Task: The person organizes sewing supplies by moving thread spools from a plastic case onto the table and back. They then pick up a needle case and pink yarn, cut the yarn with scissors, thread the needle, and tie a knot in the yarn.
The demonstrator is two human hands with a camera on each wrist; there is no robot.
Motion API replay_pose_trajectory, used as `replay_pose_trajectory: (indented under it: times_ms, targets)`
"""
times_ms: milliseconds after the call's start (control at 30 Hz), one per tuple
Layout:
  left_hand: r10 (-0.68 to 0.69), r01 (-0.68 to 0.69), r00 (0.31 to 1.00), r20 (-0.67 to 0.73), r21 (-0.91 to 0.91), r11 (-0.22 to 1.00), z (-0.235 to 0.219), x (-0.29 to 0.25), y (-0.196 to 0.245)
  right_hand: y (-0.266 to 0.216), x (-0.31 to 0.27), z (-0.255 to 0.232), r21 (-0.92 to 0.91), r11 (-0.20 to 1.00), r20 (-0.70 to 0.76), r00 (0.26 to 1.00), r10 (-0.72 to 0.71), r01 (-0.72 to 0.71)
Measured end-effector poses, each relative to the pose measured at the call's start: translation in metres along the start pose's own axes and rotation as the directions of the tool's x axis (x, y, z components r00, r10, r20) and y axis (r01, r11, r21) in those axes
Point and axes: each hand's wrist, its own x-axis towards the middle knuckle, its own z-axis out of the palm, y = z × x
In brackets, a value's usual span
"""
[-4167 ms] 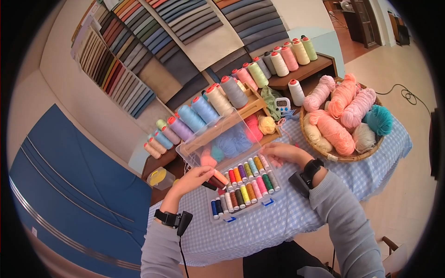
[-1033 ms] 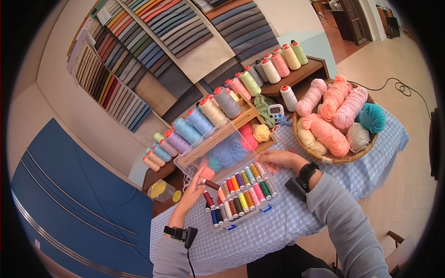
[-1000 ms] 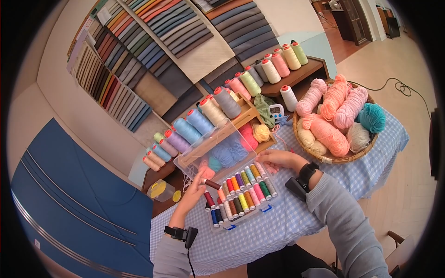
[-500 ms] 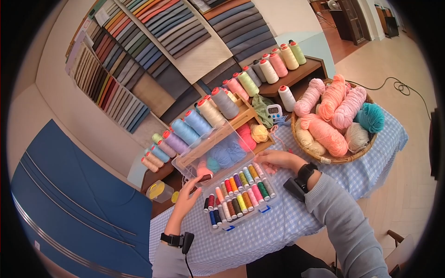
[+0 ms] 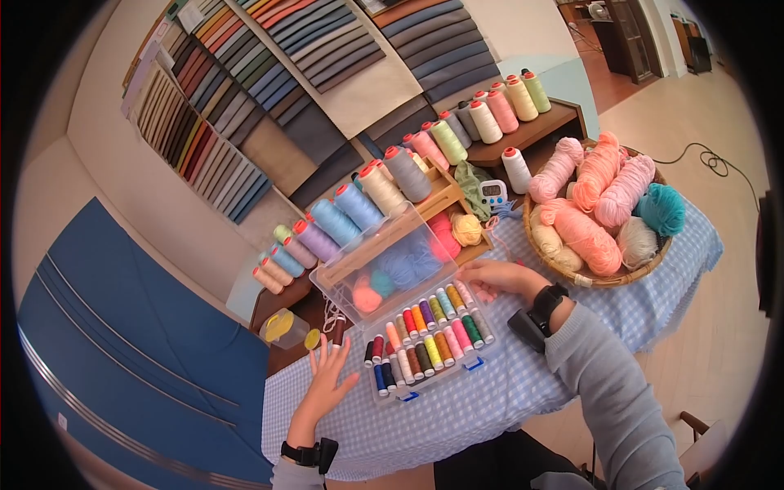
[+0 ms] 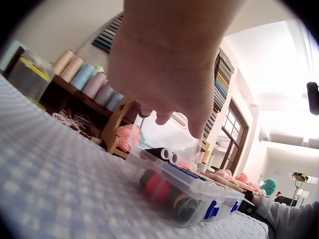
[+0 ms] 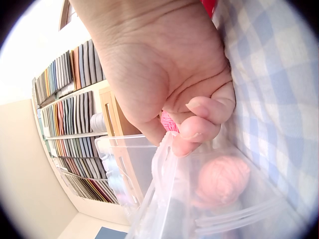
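In the head view, my left hand is left of the clear thread case, fingers straight and spread. A dark brown spool is upright at its fingertips; I cannot tell whether they grip it. The left wrist view shows the hand above the cloth, beside the case. Several coloured spools lie in rows in the case, under a raised clear lid. My right hand is at the lid's right corner. In the right wrist view, that hand pinches the clear plastic edge between thumb and fingers.
A yarn basket stands right on the checked cloth. Behind the lid is a wooden rack with large thread cones. A yellow-lidded tub sits left, a timer behind. Fabric swatches hang on the wall.
My left hand has moved down and left, away from the lid, and its fingers have spread. The brown spool has gone from beside the lid to left of the case. My right hand stays at the lid's corner.
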Motion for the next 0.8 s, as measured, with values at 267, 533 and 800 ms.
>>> replay_pose_trajectory:
  times_ms: [267,533,800]
  targets:
    - [-0.047,0.047,0.999,0.022,0.012,0.999,0.008,-0.016,0.009,-0.001,0.0,0.001,0.016,1.0,-0.009,1.0,0.025,-0.024]
    - [-0.108,0.106,0.993,0.042,0.039,0.994,0.015,-0.008,0.017,-0.001,-0.001,0.0,0.019,1.0,-0.005,1.0,0.017,-0.017]
    - [-0.285,0.284,0.954,-0.098,-0.022,0.959,0.029,0.005,0.007,-0.001,-0.001,0.0,0.023,1.0,-0.015,1.0,0.006,-0.005]
